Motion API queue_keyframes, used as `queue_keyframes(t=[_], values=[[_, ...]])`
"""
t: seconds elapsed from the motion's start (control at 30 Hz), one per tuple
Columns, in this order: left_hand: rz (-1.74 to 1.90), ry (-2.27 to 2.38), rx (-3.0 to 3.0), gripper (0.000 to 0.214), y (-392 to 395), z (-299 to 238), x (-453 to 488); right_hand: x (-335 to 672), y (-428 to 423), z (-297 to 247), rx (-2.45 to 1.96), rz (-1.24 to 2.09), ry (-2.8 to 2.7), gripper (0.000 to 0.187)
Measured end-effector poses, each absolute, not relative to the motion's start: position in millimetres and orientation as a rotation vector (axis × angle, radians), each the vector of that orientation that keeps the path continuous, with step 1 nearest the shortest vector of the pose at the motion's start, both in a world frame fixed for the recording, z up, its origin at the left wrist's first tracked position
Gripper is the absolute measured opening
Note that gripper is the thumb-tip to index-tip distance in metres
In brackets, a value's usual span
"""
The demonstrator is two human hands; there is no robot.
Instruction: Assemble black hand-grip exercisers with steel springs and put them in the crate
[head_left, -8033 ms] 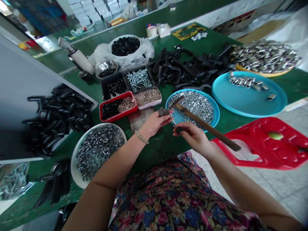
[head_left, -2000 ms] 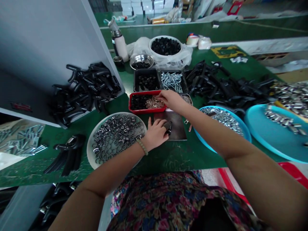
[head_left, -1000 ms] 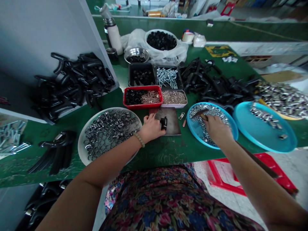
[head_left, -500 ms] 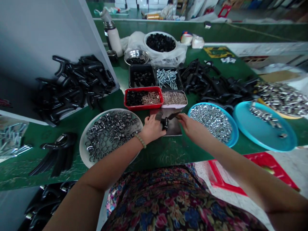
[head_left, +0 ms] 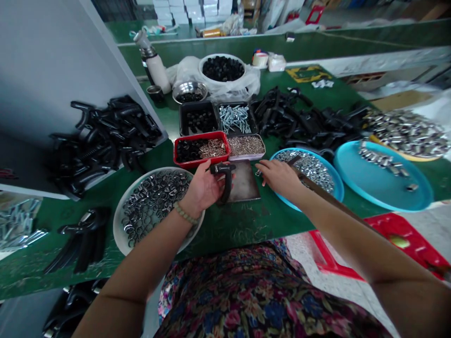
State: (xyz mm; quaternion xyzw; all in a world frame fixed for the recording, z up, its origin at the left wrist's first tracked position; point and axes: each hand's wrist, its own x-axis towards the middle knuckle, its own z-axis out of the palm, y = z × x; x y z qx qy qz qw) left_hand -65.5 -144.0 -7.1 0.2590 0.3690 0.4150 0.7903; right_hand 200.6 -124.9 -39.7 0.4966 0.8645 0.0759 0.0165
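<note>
The left hand, with a beaded bracelet at its wrist, is turned palm up, its fingers partly curled around a black handle. The handle sits above the near-left part of a flat metal plate on the green table, its thicker end at the top and its curved grip pointing down toward the person.

The right hand is palm down beside the plate, fingers bent and only slightly spread. Its fingertips are at a small shiny metal piece; whether they grip it cannot be told. Behind that hand, a hammer slants over a blue tray of small metal bits, its far end partly under the forearm.

Just beyond the plate stand a red box of black and copper-coloured pieces and a white box of tiny metal pieces, side by side. Left of the plate, a white dish holds many metal rings.
</note>
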Motion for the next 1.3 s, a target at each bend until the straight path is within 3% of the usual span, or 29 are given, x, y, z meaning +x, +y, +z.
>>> queue_keyframes(t=[0.07,0.17,0.27,0.37,0.47,0.8,1.3], values=[[1.003,0.921,0.452,0.032,-149,-9,-58,186,-110,-40,1.414,0.080,2.706,0.033],[1.135,1.045,0.449,0.043,-155,-16,-48,178,-106,-39,1.618,-0.315,2.829,0.025],[1.172,1.049,0.529,0.051,-161,-20,-43,172,-124,-31,2.052,-1.180,2.865,0.025],[1.183,1.063,0.614,0.051,-167,-23,-40,156,-148,-20,2.070,-2.170,2.655,0.023],[1.149,1.034,0.692,0.051,-172,-25,-38,137,-161,-13,1.947,-2.625,2.533,0.023],[1.105,1.104,1.034,0.049,-181,-27,-40,120,-159,-8,2.077,-2.411,2.517,0.019],[1.144,1.013,0.879,0.038,-180,-32,-36,118,-160,-4,2.153,-2.497,2.465,0.018]])
